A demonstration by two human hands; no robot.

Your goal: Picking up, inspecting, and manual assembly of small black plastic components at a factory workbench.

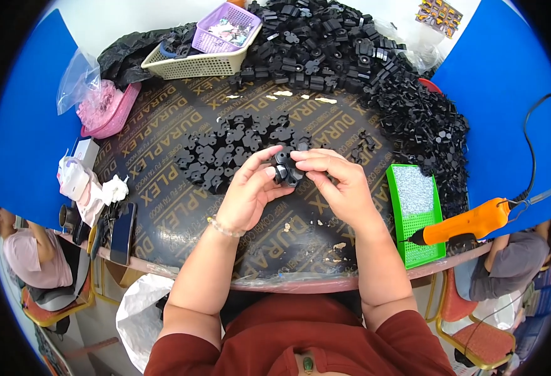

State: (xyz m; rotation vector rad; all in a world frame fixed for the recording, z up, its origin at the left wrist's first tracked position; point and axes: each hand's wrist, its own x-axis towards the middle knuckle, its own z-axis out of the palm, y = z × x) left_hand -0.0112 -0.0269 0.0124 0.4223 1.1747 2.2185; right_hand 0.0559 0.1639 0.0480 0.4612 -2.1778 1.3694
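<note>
Between both hands, over the middle of the table, is a small black plastic part (284, 168) with rounded lobes. My left hand (250, 191), a beaded bracelet at its wrist, grips it from the left with thumb and fingers. From the right, the fingertips of my right hand (338, 178) press on the same part. Whether the right fingers also hold a smaller piece is hidden. Just beyond the hands lies a cluster of similar black lobed parts (225, 150), set close together on the dark printed board.
A large heap of black plastic parts (325, 47) spreads along the back and right. At right, an orange electric screwdriver (466, 222) lies over a green tray (441, 241) of small silvery pieces. Baskets (194, 66), a pink tray (125, 113) and a phone (123, 233) are left.
</note>
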